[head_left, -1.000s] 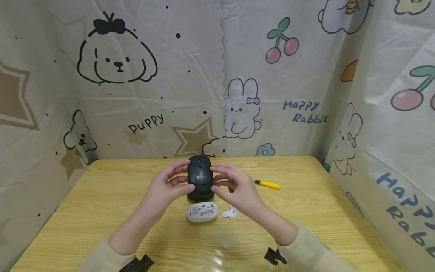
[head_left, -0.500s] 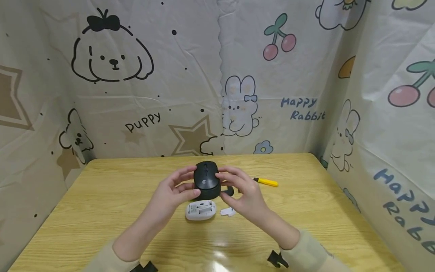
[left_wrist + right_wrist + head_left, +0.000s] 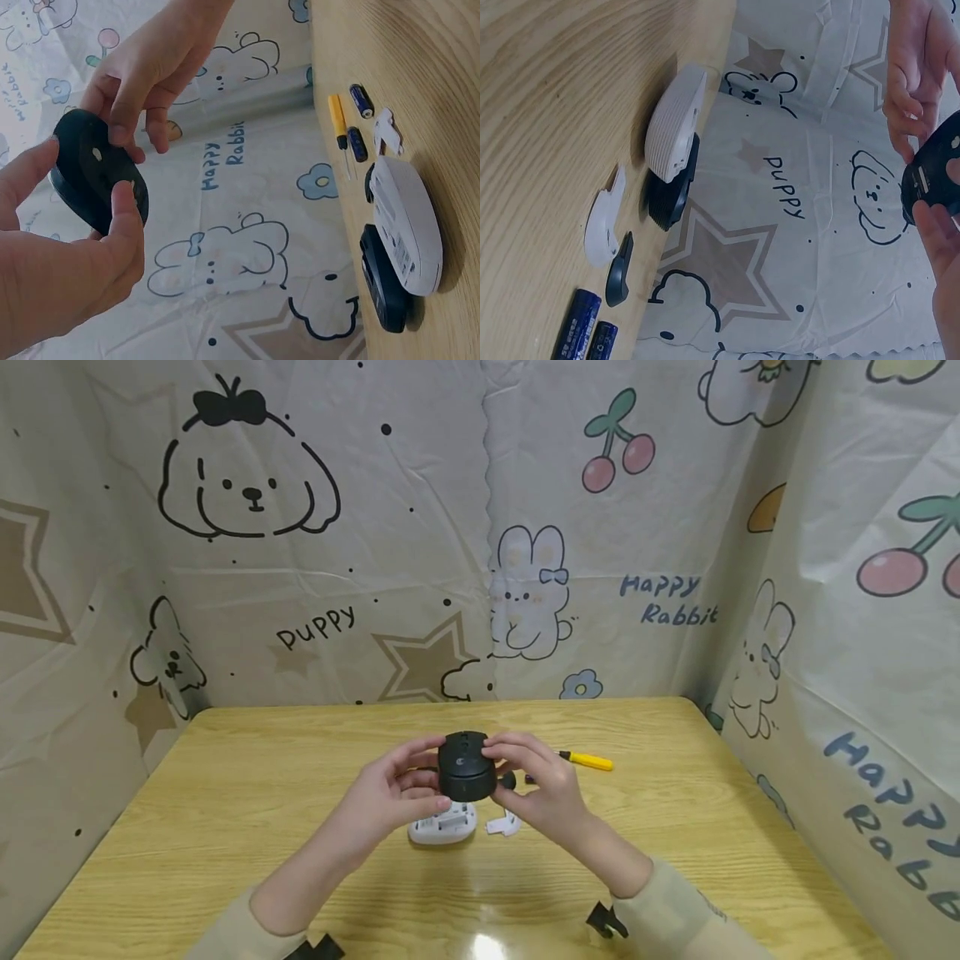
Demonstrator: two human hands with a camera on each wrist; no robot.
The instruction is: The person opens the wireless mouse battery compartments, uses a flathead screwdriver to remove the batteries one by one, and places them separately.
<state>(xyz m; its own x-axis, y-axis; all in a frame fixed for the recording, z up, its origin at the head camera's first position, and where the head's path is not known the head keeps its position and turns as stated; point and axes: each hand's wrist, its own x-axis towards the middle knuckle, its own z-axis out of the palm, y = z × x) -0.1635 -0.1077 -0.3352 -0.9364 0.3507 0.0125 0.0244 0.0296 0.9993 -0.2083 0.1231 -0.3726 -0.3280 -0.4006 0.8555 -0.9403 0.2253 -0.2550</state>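
A black computer mouse (image 3: 467,764) is held up above the table between both hands, its rear end toward me and its top foreshortened. My left hand (image 3: 408,781) pinches its left side, and my right hand (image 3: 534,777) grips the right side. In the left wrist view, small pale spots show on the held mouse's underside (image 3: 96,155). Below lies a white mouse (image 3: 444,827), bottom up with its battery bay exposed. Behind it, a second black mouse (image 3: 384,281) rests on the table, mostly hidden in the head view.
A white battery cover (image 3: 502,823) and a small black cover (image 3: 618,279) lie right of the white mouse. Two blue batteries, one nearer (image 3: 577,322) and one beside it (image 3: 602,342), lie near a yellow-handled screwdriver (image 3: 589,761). Patterned cloth (image 3: 420,560) encloses the table.
Both hands have brought the black mouse to the right and toward me. It has tilted so that its rear end faces me more and its top looks shorter.
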